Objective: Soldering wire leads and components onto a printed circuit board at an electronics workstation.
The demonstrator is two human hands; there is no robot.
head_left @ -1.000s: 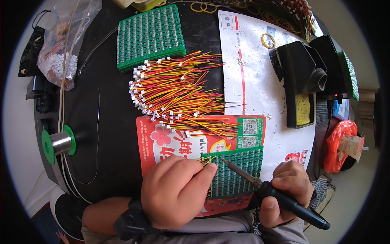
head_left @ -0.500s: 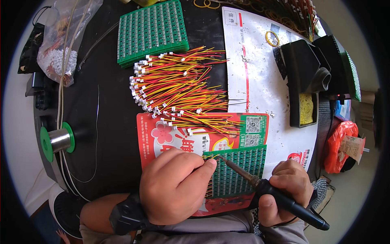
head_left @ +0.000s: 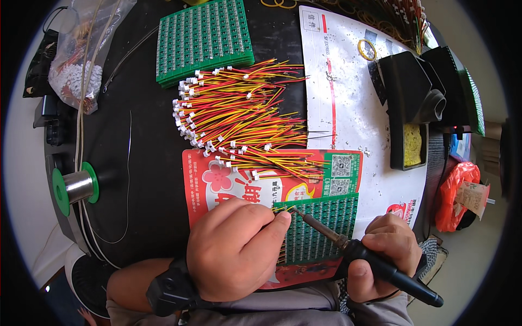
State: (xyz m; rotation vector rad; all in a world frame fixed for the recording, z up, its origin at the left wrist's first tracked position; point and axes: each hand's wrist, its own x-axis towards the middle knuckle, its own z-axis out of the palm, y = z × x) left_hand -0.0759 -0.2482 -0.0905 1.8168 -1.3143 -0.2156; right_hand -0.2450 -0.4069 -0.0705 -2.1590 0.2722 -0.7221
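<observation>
My left hand (head_left: 235, 247) rests on a red printed sheet (head_left: 228, 182) and pinches a thin red-and-yellow wire (head_left: 284, 208) at the top left corner of a green circuit board panel (head_left: 323, 228). My right hand (head_left: 383, 261) grips a black-handled soldering iron (head_left: 348, 247); its metal tip points up and left and meets the wire end at the board's corner. A black band sits on my left wrist (head_left: 171, 288).
A heap of red-and-yellow wires with white plugs (head_left: 239, 117) lies above the board. A stack of green panels (head_left: 204, 41) is at the top. A solder spool (head_left: 76, 186) stands left, an iron stand with yellow sponge (head_left: 413, 108) right, a plastic bag (head_left: 81, 54) top left.
My left hand has shifted slightly right and up toward the board's corner, bringing the wire against the iron's tip. The right hand and the iron have barely moved.
</observation>
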